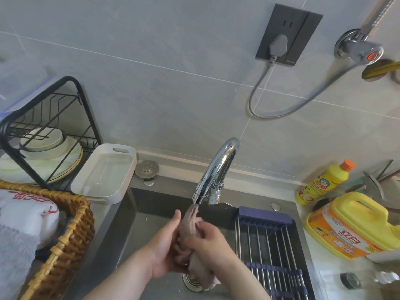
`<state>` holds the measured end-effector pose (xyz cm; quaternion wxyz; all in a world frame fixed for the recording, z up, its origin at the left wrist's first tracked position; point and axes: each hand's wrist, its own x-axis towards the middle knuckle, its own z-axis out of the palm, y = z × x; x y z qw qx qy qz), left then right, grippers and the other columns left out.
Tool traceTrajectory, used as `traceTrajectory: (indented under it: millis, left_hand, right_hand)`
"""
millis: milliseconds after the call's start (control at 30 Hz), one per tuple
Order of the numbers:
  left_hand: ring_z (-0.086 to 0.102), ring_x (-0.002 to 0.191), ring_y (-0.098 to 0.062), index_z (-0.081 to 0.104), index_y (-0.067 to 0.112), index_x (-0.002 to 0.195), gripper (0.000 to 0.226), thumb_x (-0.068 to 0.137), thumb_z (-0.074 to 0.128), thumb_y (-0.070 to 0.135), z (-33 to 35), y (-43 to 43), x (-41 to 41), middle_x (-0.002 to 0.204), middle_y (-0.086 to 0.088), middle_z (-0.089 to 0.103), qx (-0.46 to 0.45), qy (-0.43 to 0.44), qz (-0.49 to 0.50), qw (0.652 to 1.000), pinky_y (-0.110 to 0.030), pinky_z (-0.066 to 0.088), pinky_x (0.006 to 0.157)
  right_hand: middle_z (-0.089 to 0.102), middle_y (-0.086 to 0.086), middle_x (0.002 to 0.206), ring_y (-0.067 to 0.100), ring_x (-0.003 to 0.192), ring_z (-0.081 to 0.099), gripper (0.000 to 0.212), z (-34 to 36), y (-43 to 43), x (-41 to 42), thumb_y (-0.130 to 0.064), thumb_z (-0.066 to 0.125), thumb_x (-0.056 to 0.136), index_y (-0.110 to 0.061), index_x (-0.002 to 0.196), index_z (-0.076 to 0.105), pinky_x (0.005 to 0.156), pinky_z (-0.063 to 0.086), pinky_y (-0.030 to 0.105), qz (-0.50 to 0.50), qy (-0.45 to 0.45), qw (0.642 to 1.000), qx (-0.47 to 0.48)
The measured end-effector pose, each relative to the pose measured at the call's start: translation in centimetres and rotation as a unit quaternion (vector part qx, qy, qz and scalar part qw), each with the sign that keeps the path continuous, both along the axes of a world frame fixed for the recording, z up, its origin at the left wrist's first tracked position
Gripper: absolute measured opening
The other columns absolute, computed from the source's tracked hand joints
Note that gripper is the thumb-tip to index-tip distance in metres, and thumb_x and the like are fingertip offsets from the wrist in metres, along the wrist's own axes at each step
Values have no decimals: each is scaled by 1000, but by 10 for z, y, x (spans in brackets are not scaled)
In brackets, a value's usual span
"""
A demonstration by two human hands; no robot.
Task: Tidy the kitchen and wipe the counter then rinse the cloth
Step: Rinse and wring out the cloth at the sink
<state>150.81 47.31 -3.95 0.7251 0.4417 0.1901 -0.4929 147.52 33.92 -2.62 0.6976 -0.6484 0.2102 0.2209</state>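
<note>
The pale cloth (200, 271) hangs bunched directly below the faucet (216, 169) spout, clasped between both hands. The left hand (166, 250) curls its fingers under the cloth, and the right hand (208, 241) wraps over it. Beneath the faucet lies the sink (151, 204).

Cloth (192, 217): mid part hidden under right hand (207, 241). Left hand (166, 245) fingertips partly behind cloth. Drain (189, 283) part covered by cloth end. Forearms cut by btm edge. Wicker basket (71, 234) + towel (23, 211) cropped at left/btm. Yellow jug (355, 224) cut at right edge, small label txt unreadable. Clear obj (368, 278) btm right blurred, can't ID. Sink rack (272, 245) runs off btm. Hose (378, 11) exits top right.
</note>
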Motion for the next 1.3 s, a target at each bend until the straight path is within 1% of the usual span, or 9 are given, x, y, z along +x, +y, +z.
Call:
traceTrajectory:
  millis: [100, 167, 300, 367, 533, 800, 1000, 1167, 1300]
  left_hand:
    - [68, 67, -25, 66, 13, 110, 36, 95, 50, 42, -5, 2, -4, 87, -12, 70, -18, 12, 127, 992, -28, 53, 56]
    - [68, 64, -29, 68, 3, 102, 32, 87, 54, 28, -7, 10, -9, 82, -19, 69, -18, 16, 137, 990, -31, 53, 55]
    - [59, 51, -26, 69, 3, 68, 29, 81, 61, 27, -8, 20, -11, 65, -15, 60, 46, 8, 124, 991, -32, 50, 59]
    - [57, 49, -24, 66, 5, 60, 27, 77, 63, 26, -4, 16, -11, 60, -14, 59, 57, 3, 131, 990, -29, 47, 58]
    - [57, 54, -24, 66, 8, 63, 18, 72, 65, 23, 3, 4, -10, 63, -13, 60, 59, -18, 112, 992, -30, 46, 60]
    - [57, 56, -26, 62, 7, 64, 24, 85, 59, 20, 5, 4, -7, 62, -14, 57, 72, -16, 134, 988, -32, 46, 64]
    - [63, 82, -35, 70, 0, 94, 34, 72, 64, 25, 6, 5, -7, 83, -23, 68, 52, -21, 139, 989, -43, 51, 80]
    - [64, 102, -43, 69, 3, 109, 47, 71, 80, 28, 9, 15, -17, 107, -26, 69, 25, -11, 130, 991, -52, 49, 96]
    - [68, 71, -36, 72, -3, 87, 31, 70, 63, 20, 17, 20, -27, 86, -26, 68, -5, -34, 135, 990, -42, 53, 74]
  right_hand:
    - [61, 18, 69, 19, 63, 57, 10, 11, 3, -2, -11, 59, 81, -2, 82, 62, 61, 54, 35, 85, 3, 996, -24]
    - [66, 17, 81, 25, 73, 63, 15, 14, -5, 3, 0, 53, 91, -1, 93, 67, 73, 59, 40, 48, 33, 998, 14]
    - [67, -6, 97, 7, 83, 62, 33, 3, -30, 30, -17, 55, 96, -17, 129, 58, 77, 52, 29, -8, -69, 943, -327]
    - [64, -14, 90, -1, 80, 58, 44, -2, -34, 40, -23, 57, 96, -23, 140, 48, 73, 45, 24, -19, -99, 925, -367]
    - [72, -1, 95, 23, 87, 67, 43, -12, -47, 40, -28, 53, 97, -24, 139, 46, 66, 46, 30, -70, -108, 866, -482]
    - [72, -3, 102, 16, 95, 63, 19, -22, -79, 39, -21, 64, 94, -16, 108, 75, 82, 45, 24, -63, -157, 870, -463]
    - [65, -8, 85, 7, 74, 59, 14, -16, -81, 52, -25, 66, 92, -20, 104, 73, 61, 42, 18, -123, -130, 888, -424]
    - [59, -7, 90, 10, 82, 59, 18, -4, -57, 30, -24, 66, 90, -30, 105, 59, 73, 52, 31, -181, -146, 891, -391]
    - [65, -12, 86, 2, 83, 61, 28, 18, -8, -24, -14, 65, 87, -40, 79, 60, 71, 46, 14, -51, -228, 911, -340]
